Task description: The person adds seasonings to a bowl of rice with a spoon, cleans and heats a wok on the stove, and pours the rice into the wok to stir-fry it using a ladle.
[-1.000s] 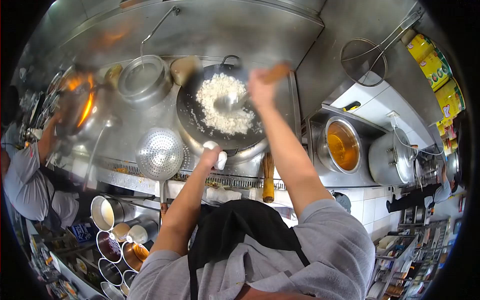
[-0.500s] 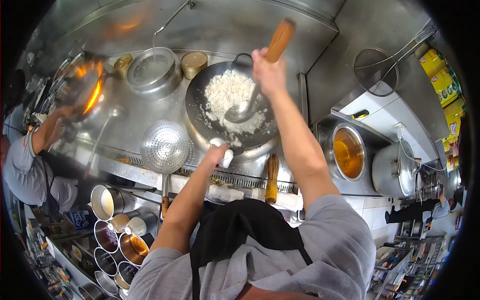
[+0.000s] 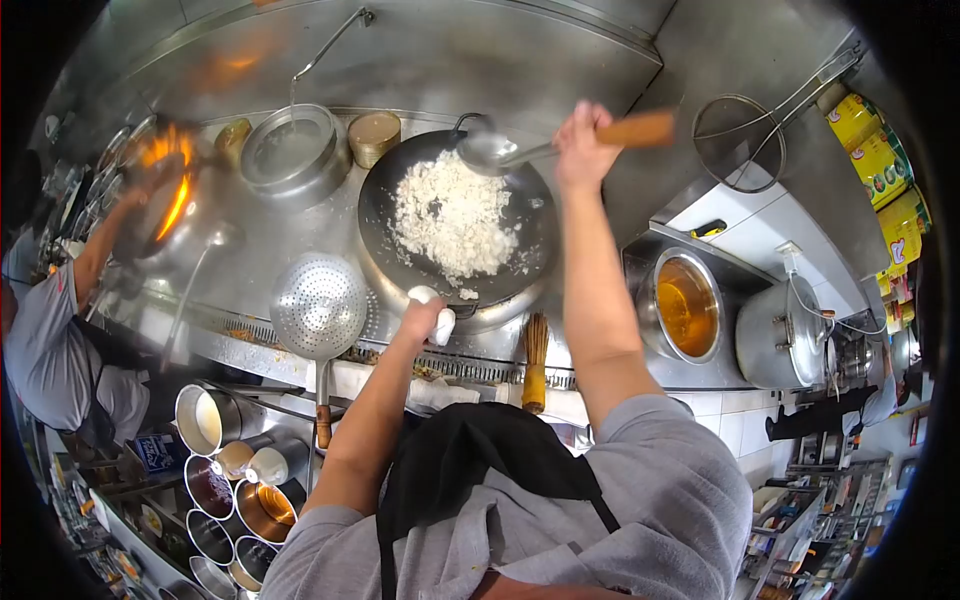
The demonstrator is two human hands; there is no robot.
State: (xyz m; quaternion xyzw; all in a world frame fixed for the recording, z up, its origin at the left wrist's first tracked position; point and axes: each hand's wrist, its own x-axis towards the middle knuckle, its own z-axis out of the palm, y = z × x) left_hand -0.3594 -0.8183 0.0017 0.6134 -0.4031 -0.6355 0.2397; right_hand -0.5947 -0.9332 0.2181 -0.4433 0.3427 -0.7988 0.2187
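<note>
My right hand (image 3: 585,150) is closed round the handle of a ladle (image 3: 487,152), whose wooden end sticks out to the right. The ladle's bowl is over the far side of a black wok (image 3: 535,215). White rice (image 3: 450,215) is spread across the middle of the wok, with loose grains on its sides. At the wok's near edge my left hand (image 3: 424,320) grips a folded white cloth (image 3: 440,325) by the near handle. A perforated strainer (image 3: 320,300) lies left of the wok, and a bamboo brush (image 3: 536,365) rests right of my left hand.
A metal bowl of orange liquid (image 3: 688,305) and a lidded pot (image 3: 780,335) stand at the right. A wire skimmer (image 3: 740,145) hangs above. At the left, a co-worker (image 3: 75,330) handles a flaming wok (image 3: 160,200). Several seasoning pots (image 3: 210,480) stand lower left.
My right hand has moved right, and the ladle has swung up from the rice to the wok's far side, its handle now nearly level. My left hand stays at the wok's near edge.
</note>
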